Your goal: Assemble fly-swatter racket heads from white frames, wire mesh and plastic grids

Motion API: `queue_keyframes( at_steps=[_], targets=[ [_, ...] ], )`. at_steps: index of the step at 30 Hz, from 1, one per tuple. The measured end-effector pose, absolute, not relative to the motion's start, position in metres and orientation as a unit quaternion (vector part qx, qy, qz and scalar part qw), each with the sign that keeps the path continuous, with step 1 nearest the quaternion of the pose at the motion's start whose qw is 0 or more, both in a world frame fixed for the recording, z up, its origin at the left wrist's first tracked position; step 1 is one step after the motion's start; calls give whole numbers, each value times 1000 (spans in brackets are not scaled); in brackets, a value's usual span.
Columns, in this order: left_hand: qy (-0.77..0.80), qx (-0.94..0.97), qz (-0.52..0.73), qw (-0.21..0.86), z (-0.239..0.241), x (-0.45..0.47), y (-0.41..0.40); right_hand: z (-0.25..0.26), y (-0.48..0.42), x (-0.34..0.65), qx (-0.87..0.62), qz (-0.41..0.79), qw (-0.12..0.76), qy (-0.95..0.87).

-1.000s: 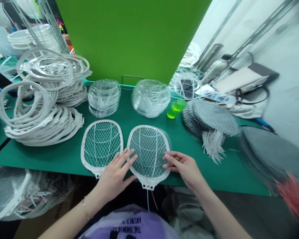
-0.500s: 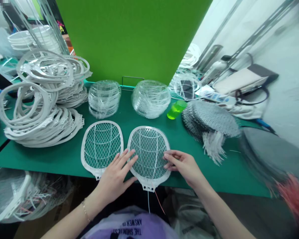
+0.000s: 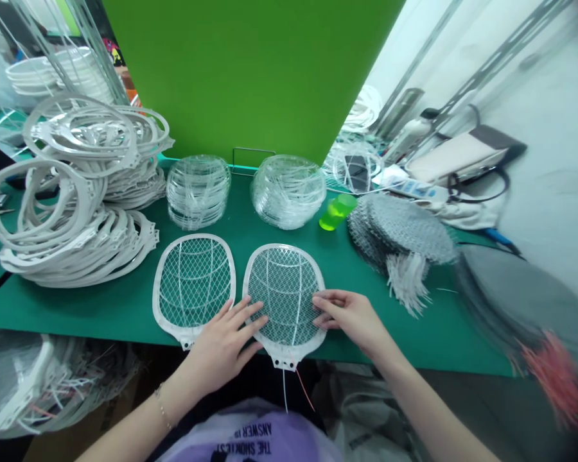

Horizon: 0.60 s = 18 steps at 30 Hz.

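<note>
Near the table's front edge lies an oval white frame with metal mesh (image 3: 284, 289) in it, looking like a mosquito-swatter head; a white and a red wire hang from its neck. My left hand (image 3: 226, 340) rests open, fingers spread over this frame's left rim. At its right edge my right hand (image 3: 349, 321) is closed, thumb and fingertips together on the mesh's rim. To the left lies a second white frame with mesh (image 3: 195, 282), close to my left hand. What sits between my right fingertips is partly hidden.
White plastic frames (image 3: 77, 250) are piled at the left. Two stacks of clear rings (image 3: 200, 192) stand at the back, below a green panel (image 3: 255, 77). To the right are a green cylinder (image 3: 338, 212), grey mesh sheets (image 3: 404, 224) with white wires, and darker sheets (image 3: 520, 295) with red wires.
The whole view has shifted slightly, so things appear a little further left. Both hands stay at the same mesh frame, with almost no movement.
</note>
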<state>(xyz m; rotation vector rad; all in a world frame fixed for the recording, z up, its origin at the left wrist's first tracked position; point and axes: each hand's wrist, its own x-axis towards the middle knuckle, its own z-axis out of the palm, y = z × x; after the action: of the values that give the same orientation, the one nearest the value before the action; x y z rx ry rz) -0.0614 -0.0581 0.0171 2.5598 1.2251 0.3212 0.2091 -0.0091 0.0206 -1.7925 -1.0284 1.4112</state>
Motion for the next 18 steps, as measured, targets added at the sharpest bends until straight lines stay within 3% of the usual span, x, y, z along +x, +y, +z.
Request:
queue_keyframes(
  at_steps=[2,7,13,16,18],
  targets=[
    [425,887,116,139,15,-61,-58,26,-12,212,-704,469,318,-428],
    [438,881,120,130,13,-58,-54,26,-27,210,-672,122,362,-635],
    [420,886,121,152,40,-37,-33,4,-34,199,-571,66,189,-796],
    [375,908,96,162,47,-23,-18,10,-43,199,-565,41,189,-802],
    [367,913,70,167,46,-17,-10,16,-60,194,-544,8,249,-802]
  ],
)
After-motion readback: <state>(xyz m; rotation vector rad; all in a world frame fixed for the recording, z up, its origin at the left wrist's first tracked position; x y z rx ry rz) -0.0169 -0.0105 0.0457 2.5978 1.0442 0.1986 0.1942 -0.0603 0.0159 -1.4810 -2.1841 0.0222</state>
